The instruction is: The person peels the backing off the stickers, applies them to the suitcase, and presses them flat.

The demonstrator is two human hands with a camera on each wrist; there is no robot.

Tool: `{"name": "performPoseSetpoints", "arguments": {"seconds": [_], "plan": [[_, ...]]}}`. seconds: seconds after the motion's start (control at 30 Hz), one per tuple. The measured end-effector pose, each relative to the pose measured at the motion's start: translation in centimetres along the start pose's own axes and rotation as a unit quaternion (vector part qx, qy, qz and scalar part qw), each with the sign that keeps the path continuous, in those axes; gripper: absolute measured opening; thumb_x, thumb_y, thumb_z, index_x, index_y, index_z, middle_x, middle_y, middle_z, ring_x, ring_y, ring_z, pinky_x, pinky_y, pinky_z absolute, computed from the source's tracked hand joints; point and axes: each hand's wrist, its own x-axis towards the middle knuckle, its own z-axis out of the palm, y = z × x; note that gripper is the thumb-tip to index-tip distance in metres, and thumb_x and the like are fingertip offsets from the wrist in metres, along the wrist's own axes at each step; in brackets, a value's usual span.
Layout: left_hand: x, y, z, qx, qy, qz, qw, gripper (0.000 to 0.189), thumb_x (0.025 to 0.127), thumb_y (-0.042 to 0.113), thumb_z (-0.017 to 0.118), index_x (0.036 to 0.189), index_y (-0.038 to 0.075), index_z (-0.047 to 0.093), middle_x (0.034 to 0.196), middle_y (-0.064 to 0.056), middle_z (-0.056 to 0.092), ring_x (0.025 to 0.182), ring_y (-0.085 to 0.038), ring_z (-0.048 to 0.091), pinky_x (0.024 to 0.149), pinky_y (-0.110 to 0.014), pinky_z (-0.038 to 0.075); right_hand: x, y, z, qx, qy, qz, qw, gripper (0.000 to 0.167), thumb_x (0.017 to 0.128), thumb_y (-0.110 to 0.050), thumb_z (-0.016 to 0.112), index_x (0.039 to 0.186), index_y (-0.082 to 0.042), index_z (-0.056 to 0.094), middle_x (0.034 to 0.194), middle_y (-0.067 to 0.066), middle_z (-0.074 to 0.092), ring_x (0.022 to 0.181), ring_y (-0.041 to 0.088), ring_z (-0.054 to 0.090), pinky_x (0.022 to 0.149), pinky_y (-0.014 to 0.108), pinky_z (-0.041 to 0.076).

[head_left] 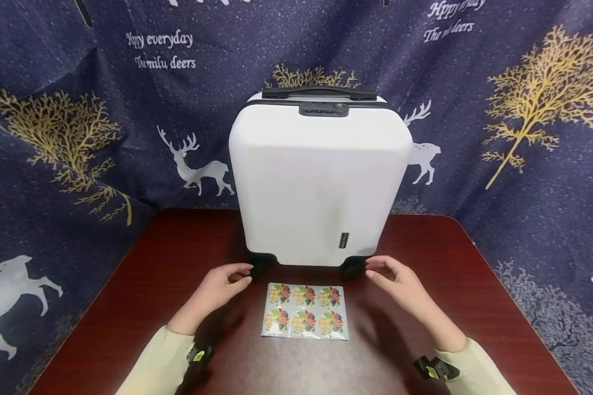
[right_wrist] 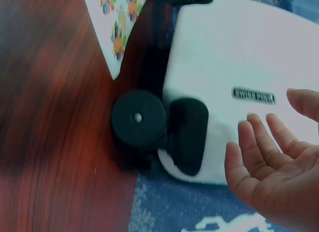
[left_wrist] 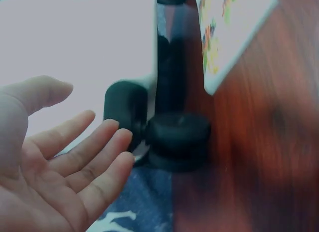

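A white hard-shell suitcase stands upright on the table, with a black top handle and a combination lock. Beside its lower left wheel is my left hand, holding nothing, fingers relaxed and apart. My right hand is likewise loose by the lower right wheel. In the wrist views, the left palm and right palm face the case's lower corners. A sheet of fruit-and-waffle stickers lies flat in front of the suitcase, between the hands.
The dark red wooden table has its far edge just behind the suitcase. A dark blue cloth printed with white deer and golden trees hangs behind and at both sides. Each sleeve carries a black wrist strap.
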Motion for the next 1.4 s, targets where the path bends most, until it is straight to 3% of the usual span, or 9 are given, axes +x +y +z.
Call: {"name": "performPoseSetpoints", "arguments": {"seconds": [0.17,0.37,0.57,0.77,0.93,1.2,1.4], "plan": [[0.2,-0.1,1.3,-0.018,-0.024,-0.018,0.9994,0.034,0.097,0.013,0.067,0.127,-0.001,0.068,0.120,-0.018,0.073,0.104,-0.027,0.072,0.090,-0.044,0.061,0.5,-0.7,1.6,0.015,-0.038,0.008,0.9991,0.034,0.098,-0.020,0.067,0.127,-0.002,0.065,0.122,0.016,0.072,0.111,0.029,0.068,0.085,0.024,0.056],[0.7,-0.1,2.6,-0.036,-0.028,-0.022,0.9987,0.033,0.097,0.011,0.067,0.127,-0.003,0.068,0.123,-0.021,0.072,0.106,-0.030,0.072,0.090,-0.044,0.060,1.2,-1.4,3.4,0.055,-0.074,-0.016,0.9956,0.034,0.098,-0.015,0.067,0.126,0.004,0.064,0.122,0.023,0.071,0.107,0.028,0.071,0.082,0.021,0.056],[0.9,-0.1,3.4,-0.049,-0.030,-0.033,0.9978,0.034,0.097,0.011,0.066,0.128,-0.003,0.067,0.128,-0.022,0.070,0.111,-0.032,0.071,0.094,-0.045,0.060,1.5,-2.1,5.2,0.042,-0.105,-0.033,0.9931,0.032,0.098,-0.017,0.067,0.124,0.001,0.066,0.118,0.023,0.072,0.103,0.025,0.070,0.082,0.025,0.057],[1.4,0.1,3.7,-0.051,-0.026,-0.036,0.9977,0.034,0.098,0.011,0.065,0.129,-0.003,0.067,0.132,-0.023,0.068,0.115,-0.034,0.070,0.097,-0.047,0.059,1.9,-2.7,6.5,0.069,-0.137,-0.032,0.9876,0.033,0.098,-0.015,0.067,0.125,0.004,0.064,0.117,0.026,0.070,0.100,0.028,0.069,0.075,0.027,0.060],[1.5,0.0,4.1,-0.051,-0.028,-0.048,0.9972,0.033,0.099,0.012,0.063,0.129,-0.002,0.067,0.133,-0.022,0.068,0.116,-0.033,0.069,0.097,-0.046,0.058,2.1,-2.7,7.5,0.063,-0.147,-0.027,0.9867,0.034,0.098,-0.015,0.066,0.125,0.005,0.064,0.122,0.027,0.068,0.104,0.028,0.067,0.076,0.021,0.056],[1.6,-0.2,4.5,-0.056,-0.029,-0.051,0.9967,0.032,0.101,0.011,0.060,0.129,-0.003,0.067,0.133,-0.022,0.068,0.119,-0.035,0.068,0.099,-0.048,0.057,2.4,-2.3,9.2,0.040,-0.160,-0.030,0.9858,0.035,0.097,-0.020,0.068,0.124,0.002,0.066,0.118,0.019,0.071,0.104,0.025,0.067,0.079,0.024,0.053],[1.7,-0.3,5.0,-0.058,-0.028,-0.062,0.9960,0.032,0.101,0.011,0.059,0.129,-0.002,0.068,0.134,-0.021,0.067,0.125,-0.036,0.064,0.104,-0.050,0.054,2.9,-2.0,10.1,0.029,-0.176,-0.041,0.9831,0.036,0.096,-0.016,0.068,0.125,0.005,0.065,0.117,0.022,0.071,0.106,0.032,0.068,0.077,0.023,0.054]]}}
